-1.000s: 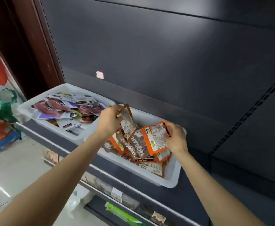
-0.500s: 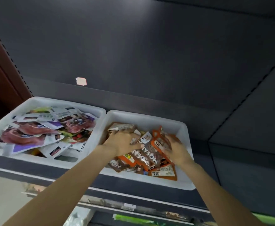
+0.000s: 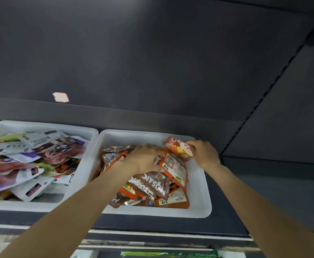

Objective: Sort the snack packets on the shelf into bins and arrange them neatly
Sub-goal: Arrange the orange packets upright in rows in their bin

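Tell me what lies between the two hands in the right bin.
In the head view, between the left hand and the right hand, orange snack packets lie heaped in the right bin; the right hand pinches one orange packet at the back corner.

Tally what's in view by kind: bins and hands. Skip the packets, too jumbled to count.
White bins: 2, left bin and right bin
Hands: 2, left hand and right hand, both in the right bin
Total: 4
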A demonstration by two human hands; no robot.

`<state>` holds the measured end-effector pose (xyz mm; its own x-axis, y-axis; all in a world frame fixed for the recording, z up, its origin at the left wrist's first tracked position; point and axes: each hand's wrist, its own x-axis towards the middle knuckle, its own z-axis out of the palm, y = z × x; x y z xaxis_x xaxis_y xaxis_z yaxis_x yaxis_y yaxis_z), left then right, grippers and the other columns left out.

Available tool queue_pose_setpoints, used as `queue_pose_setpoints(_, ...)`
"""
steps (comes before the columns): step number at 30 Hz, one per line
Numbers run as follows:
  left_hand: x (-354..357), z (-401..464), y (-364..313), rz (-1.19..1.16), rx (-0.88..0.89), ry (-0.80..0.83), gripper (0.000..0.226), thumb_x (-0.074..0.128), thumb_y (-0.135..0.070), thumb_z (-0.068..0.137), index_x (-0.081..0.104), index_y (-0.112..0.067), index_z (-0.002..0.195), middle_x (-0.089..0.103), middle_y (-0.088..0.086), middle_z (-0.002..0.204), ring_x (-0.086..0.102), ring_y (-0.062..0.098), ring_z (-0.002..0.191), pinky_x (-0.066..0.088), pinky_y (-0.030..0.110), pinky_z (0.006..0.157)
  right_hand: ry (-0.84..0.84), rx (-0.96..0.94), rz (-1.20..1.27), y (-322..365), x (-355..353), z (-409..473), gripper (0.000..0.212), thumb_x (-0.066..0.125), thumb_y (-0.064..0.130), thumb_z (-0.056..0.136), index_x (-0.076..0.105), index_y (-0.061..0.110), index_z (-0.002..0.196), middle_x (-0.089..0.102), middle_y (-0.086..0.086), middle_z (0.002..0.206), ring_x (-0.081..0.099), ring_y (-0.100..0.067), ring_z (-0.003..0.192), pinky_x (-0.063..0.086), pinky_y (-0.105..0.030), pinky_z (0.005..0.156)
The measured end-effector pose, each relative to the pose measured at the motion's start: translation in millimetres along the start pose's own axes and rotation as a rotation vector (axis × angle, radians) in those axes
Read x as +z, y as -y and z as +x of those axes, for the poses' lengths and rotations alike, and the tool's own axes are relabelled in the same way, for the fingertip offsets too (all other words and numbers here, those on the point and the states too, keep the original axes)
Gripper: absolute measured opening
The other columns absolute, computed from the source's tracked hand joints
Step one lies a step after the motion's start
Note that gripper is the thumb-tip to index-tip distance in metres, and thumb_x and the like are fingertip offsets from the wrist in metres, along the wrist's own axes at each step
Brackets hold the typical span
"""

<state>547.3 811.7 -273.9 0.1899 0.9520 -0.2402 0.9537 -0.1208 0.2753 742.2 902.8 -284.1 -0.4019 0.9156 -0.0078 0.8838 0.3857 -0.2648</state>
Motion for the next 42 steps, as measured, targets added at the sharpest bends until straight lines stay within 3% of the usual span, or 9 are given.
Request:
queue_pose_setpoints(4, 13.4, 19.8, 2.5, -0.026, 0.114, 0.117, 0.065, 0.068, -0.043, 0.082, 0.042, -0.032, 0.141, 0.037, -0.007, 0.15, 0.031, 0.017, 0.137, 0.025, 0.038, 0.113, -0.028, -0.039, 0.202, -9.7, 0.1, 8.2, 0.029, 0.045, 0.015, 0.099, 0.064, 0.013, 0.12, 0.067, -0.005, 0.117, 0.063, -0.02, 0.103, 0.052, -0.031, 0.078)
queue_pose_setpoints(10, 19.4, 26.8, 11.7, -0.096, 0.103, 0.03, 0.041, 0.059, -0.042, 0.09, 0.056, -0.033, 0.13, 0.052, -0.006, 0.139, 0.046, 0.018, 0.127, 0.036, 0.041, 0.107, -0.03, -0.075, 0.349, -22.7, -1.9, 8.8, 0.019, 0.053, 0.009, 0.094, 0.069, 0.006, 0.104, 0.07, -0.005, 0.105, 0.064, -0.017, 0.095, 0.045, -0.025, 0.072)
queue_pose_setpoints(17, 4.2, 22.7, 10.5, -0.397, -0.066, -0.243, 0.021, 0.053, -0.028, 0.096, 0.072, -0.023, 0.103, 0.07, -0.004, 0.104, 0.065, 0.015, 0.096, 0.051, 0.031, 0.087, -0.012, -0.114, 0.36, -20.5, -1.5, 6.1, 0.02, 0.05, 0.011, 0.097, 0.066, 0.008, 0.108, 0.067, -0.004, 0.108, 0.062, -0.018, 0.098, 0.044, -0.025, 0.073)
queue_pose_setpoints(22, -0.6, 52.9, -9.0, -0.437, -0.157, -0.454, 0.018, 0.059, -0.026, 0.092, 0.072, -0.014, 0.097, 0.071, 0.004, 0.096, 0.066, 0.02, 0.088, 0.053, 0.031, 0.08, 0.192, -0.081, 0.506, -12.3, -2.0, 2.9, 0.032, 0.056, 0.036, 0.093, 0.064, 0.016, 0.117, 0.066, 0.005, 0.105, 0.063, -0.011, 0.098, 0.05, -0.023, 0.079)
queue_pose_setpoints(26, 5.1, 63.4, -6.8, -0.604, -0.291, -0.532, 0.024, 0.065, -0.029, 0.089, 0.059, -0.011, 0.104, 0.066, 0.007, 0.103, 0.063, 0.021, 0.092, 0.053, 0.031, 0.081, 0.014, -0.094, 0.352, -18.2, -1.7, 9.3, 0.022, 0.054, 0.016, 0.095, 0.068, 0.01, 0.112, 0.07, -0.003, 0.102, 0.066, -0.013, 0.089, 0.054, -0.029, 0.073)
queue_pose_setpoints(30, 14.6, 52.3, 11.5, -0.53, -0.178, -0.139, 0.044, 0.07, -0.043, 0.082, 0.054, -0.022, 0.117, 0.059, -0.001, 0.123, 0.057, 0.016, 0.106, 0.045, 0.028, 0.089, -0.125, -0.061, 0.346, -20.6, -0.3, 13.2, 0.02, 0.055, 0.011, 0.094, 0.07, 0.011, 0.107, 0.072, -0.002, 0.098, 0.067, -0.013, 0.084, 0.055, -0.033, 0.069)
queue_pose_setpoints(33, 23.7, 39.9, 24.5, -0.114, 0.004, 0.163, 0.059, 0.06, -0.061, 0.081, 0.047, -0.039, 0.134, 0.045, -0.012, 0.142, 0.043, 0.017, 0.129, 0.034, 0.039, 0.107, -0.159, -0.03, 0.323, -18.1, 4.2, 12.5, 0.018, 0.056, 0.011, 0.093, 0.069, 0.011, 0.105, 0.072, -0.003, 0.1, 0.068, -0.016, 0.087, 0.053, -0.029, 0.067)
queue_pose_setpoints(39, 25.5, 28.9, 27.9, -0.046, -0.007, 0.367, 0.07, 0.068, -0.058, 0.075, 0.048, -0.033, 0.137, 0.042, -0.009, 0.142, 0.043, 0.02, 0.128, 0.034, 0.037, 0.106, -0.239, 0.01, 0.179, -11.8, -1.0, 5.7, 0.022, 0.048, 0.019, 0.098, 0.063, 0.011, 0.112, 0.069, -0.005, 0.11, 0.067, -0.019, 0.091, 0.038, -0.015, 0.053)
queue_pose_setpoints(42, 15.7, 28.8, 20.4, -0.229, -0.077, 0.247, 0.06, 0.072, -0.05, 0.077, 0.053, -0.028, 0.129, 0.052, -0.011, 0.129, 0.049, 0.013, 0.118, 0.04, 0.031, 0.099, -0.24, 0.041, 0.156, -13.4, -0.3, 1.4, 0.022, 0.048, 0.019, 0.098, 0.061, 0.012, 0.113, 0.068, -0.004, 0.113, 0.067, -0.019, 0.095, 0.038, -0.018, 0.057)
